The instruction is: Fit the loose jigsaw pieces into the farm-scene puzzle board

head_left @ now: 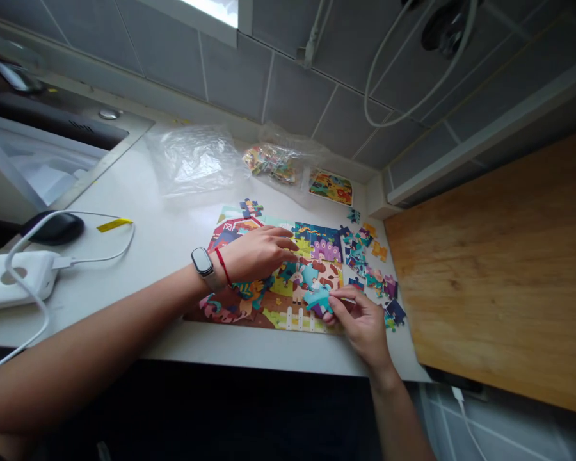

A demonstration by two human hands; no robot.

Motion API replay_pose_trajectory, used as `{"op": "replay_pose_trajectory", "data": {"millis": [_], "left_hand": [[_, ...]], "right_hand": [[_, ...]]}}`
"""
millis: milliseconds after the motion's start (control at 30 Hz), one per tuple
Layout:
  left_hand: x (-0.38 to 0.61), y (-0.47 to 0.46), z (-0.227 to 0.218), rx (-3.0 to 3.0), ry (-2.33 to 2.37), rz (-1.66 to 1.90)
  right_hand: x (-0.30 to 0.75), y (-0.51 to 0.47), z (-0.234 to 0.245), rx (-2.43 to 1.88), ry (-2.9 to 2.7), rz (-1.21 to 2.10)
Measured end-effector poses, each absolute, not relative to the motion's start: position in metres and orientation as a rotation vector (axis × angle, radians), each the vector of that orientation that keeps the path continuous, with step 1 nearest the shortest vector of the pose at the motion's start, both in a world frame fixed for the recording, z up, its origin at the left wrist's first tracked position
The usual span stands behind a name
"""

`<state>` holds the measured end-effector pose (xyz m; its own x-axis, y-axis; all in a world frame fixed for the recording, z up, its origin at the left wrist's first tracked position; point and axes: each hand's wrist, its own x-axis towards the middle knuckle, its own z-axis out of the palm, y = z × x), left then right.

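Note:
A colourful jigsaw puzzle [288,318] with farm animals and a white fence lies near the counter's front edge. Over its middle hovers or rests my left hand [264,251], palm down, fingers stretched out and slightly apart; I see nothing held in it. It covers part of the puzzle. My right hand [362,320] pinches a teal and purple puzzle piece [318,299] between thumb and fingers, above the lower right part of the picture. Loose puzzle pieces [358,256] are scattered to the right of the puzzle, and a few joined pieces [251,207] sit at its upper edge.
Behind the puzzle lie a clear plastic bag [196,160], a bag of more pieces [271,163] and a small picture card [331,186]. A wooden board [499,256] borders the right. At left are a power strip [16,278], a black mouse [55,228] and a sink [110,137].

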<state>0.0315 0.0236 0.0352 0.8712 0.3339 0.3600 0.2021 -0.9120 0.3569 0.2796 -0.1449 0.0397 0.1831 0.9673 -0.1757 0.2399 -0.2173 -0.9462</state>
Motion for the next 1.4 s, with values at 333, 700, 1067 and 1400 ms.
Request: {"op": "replay_pose_trajectory", "data": {"millis": [333,700,1067,1400], "left_hand": [[0.027,0.018,0.026,2.702,0.321,0.620],[0.034,0.015,0.021,2.658,0.371,0.619],[0.034,0.012,0.017,2.706,0.394,0.581],[0.032,0.010,0.025,2.672,0.414,0.472]], "right_hand": [[0.218,-0.163,0.027,-1.755,-1.065,1.003],[0.212,-0.162,0.021,-1.870,-1.270,0.789],[0.205,-0.157,0.031,-1.810,-1.692,0.631],[0.201,-0.155,0.031,-1.663,-2.108,0.077]]}}
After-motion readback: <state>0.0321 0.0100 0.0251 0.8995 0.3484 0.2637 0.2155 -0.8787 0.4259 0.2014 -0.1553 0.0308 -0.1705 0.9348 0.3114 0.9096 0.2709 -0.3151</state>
